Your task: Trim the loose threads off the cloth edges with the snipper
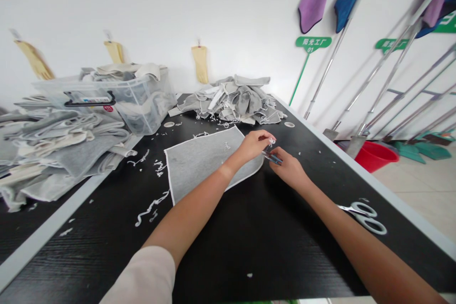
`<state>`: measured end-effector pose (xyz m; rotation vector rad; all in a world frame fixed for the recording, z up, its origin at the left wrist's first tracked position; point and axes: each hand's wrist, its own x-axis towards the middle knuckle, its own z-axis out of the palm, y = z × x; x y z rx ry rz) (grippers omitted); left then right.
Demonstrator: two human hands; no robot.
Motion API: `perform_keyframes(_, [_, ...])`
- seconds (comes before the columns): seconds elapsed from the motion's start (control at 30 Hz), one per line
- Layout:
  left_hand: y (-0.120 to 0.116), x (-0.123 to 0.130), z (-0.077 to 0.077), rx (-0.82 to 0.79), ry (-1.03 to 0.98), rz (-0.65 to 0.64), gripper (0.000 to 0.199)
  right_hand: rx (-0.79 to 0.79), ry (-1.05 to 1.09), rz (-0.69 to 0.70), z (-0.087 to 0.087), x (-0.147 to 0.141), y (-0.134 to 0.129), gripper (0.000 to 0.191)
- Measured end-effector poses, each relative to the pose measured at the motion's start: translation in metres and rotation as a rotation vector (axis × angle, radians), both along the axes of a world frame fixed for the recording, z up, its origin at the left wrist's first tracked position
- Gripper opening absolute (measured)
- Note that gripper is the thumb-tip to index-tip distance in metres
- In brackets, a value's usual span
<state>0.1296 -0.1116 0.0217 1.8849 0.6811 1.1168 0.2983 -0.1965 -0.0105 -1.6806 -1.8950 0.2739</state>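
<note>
A grey cloth (199, 156) with white edging lies flat on the black table (249, 242). Over its right corner, my left hand (254, 145) pinches a small tuft of white thread (271, 142). Just to the right, my right hand (288, 167) is closed around a small blue-handled cutting tool (272, 156), whose tip points left toward the cloth's corner and the fingers of my left hand. White thread scraps (151, 209) are scattered left of the cloth.
White-handled scissors (366, 216) lie at the right. Grey cloths (238, 99) are heaped at the back. A clear bin (142, 109) and a large cloth pile (67, 147) stand left. Mops and a red bucket (377, 154) are beyond the right edge.
</note>
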Motion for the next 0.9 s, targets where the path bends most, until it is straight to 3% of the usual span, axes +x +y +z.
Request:
perform_keyframes(0.3, [0.002,0.0,-0.002,0.013,0.009,0.003,0.018,-0.094,-0.097,0.0,-0.002,0.005,0.002,0.027])
perform_keyframes(0.6, [0.0,-0.001,0.0,0.003,0.007,-0.004,0.018,-0.152,-0.107,-0.049,0.011,0.001,-0.004,0.041])
perform_keyframes(0.9, [0.001,0.0,0.0,-0.003,0.031,0.014,0.017,-0.104,-0.103,-0.019,-0.001,0.008,0.002,0.037])
